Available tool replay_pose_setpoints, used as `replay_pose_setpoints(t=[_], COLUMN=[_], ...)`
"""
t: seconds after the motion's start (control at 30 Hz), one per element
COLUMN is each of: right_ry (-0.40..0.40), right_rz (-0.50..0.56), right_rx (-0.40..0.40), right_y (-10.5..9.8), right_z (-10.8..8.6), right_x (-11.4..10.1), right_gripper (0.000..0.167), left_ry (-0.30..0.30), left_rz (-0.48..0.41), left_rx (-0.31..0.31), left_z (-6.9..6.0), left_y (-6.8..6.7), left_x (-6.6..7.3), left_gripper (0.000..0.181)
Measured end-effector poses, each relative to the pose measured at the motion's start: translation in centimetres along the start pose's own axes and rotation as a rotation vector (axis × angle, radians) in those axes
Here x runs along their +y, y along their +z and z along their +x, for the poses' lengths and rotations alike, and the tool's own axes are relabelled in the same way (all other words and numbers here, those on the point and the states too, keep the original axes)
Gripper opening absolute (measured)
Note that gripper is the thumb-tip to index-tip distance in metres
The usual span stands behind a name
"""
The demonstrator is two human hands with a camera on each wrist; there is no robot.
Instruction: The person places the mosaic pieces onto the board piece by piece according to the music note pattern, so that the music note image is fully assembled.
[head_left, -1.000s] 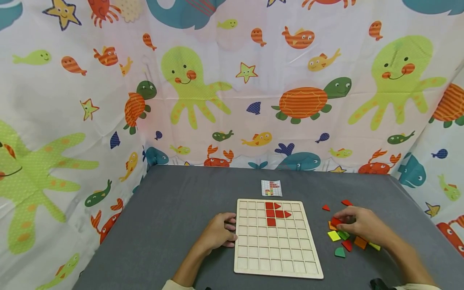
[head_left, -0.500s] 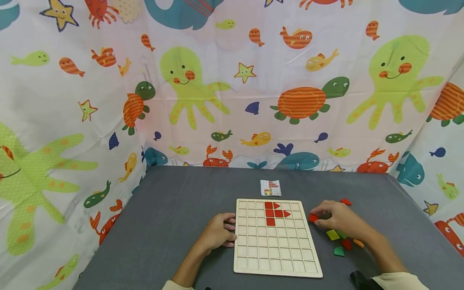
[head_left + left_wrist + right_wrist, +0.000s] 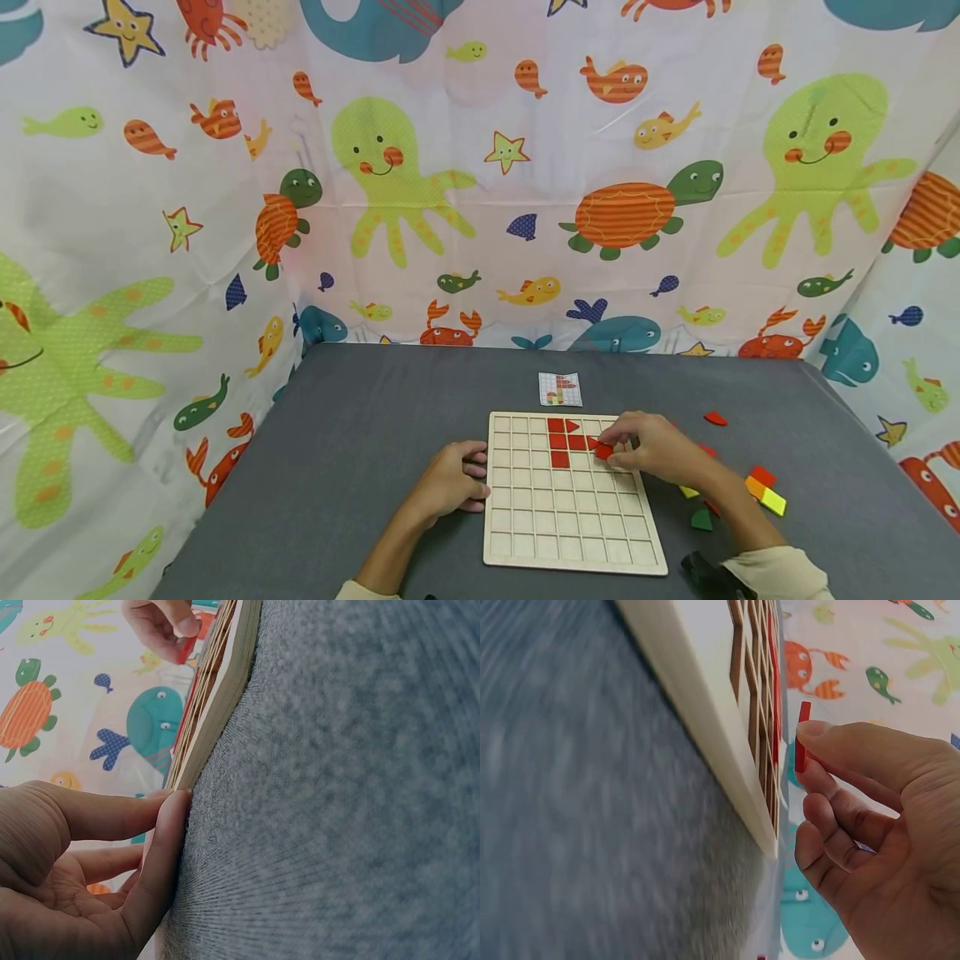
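My right hand (image 3: pixel 651 446) pinches a small red tile (image 3: pixel 603 451) between thumb and fingers, over the upper right of the wooden grid board (image 3: pixel 577 527). In the right wrist view, the held tile (image 3: pixel 803 736) shows edge-on, apart from the board. Several red tiles (image 3: pixel 559 458) sit in the board's upper cells, including squares and triangles; fingers partly cover the rightmost triangle. At the board's left edge rests my left hand (image 3: pixel 450 479). Its fingertips touch the rim, as the left wrist view shows with the hand (image 3: pixel 97 885) beside the board's side (image 3: pixel 217 705).
A small printed pattern card (image 3: pixel 560 389) lies behind the board. To the right are loose tiles, among them a red one (image 3: pixel 716 418), a green one (image 3: pixel 701 520) and a yellow one (image 3: pixel 773 502), partly behind the right arm. A sea-animal curtain (image 3: pixel 450 167) surrounds the grey table (image 3: pixel 375 400).
The right hand has picked a red tile from the loose pile and carried it left over the board. The left hand has stayed at the board's left edge.
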State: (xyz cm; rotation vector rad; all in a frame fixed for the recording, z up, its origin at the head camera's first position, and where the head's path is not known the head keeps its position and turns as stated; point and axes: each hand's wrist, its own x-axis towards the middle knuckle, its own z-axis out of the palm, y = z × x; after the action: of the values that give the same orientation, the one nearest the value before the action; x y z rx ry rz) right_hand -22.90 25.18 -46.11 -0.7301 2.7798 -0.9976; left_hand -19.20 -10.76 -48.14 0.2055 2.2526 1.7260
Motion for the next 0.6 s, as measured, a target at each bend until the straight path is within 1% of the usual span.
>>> replay_pose_setpoints(t=[0.23, 0.4, 0.6], right_ry=[-0.045, -0.076, -0.078], right_rz=[0.007, -0.013, -0.03], right_rx=[-0.035, -0.054, -0.075], right_y=[1.0, 1.4, 1.5], right_z=[0.9, 1.3, 1.6], right_x=[-0.5, -0.8, -1.0], right_gripper=[0.032, 0.026, 0.024], left_ry=[0.008, 0.009, 0.007], left_rz=[-0.004, -0.003, -0.003], left_rx=[-0.004, 0.001, 0.001], left_z=[0.0, 0.0, 0.0], left_y=[0.0, 0.1, 0.1], left_x=[0.0, -0.1, -0.1], left_gripper=[0.072, 0.072, 0.072])
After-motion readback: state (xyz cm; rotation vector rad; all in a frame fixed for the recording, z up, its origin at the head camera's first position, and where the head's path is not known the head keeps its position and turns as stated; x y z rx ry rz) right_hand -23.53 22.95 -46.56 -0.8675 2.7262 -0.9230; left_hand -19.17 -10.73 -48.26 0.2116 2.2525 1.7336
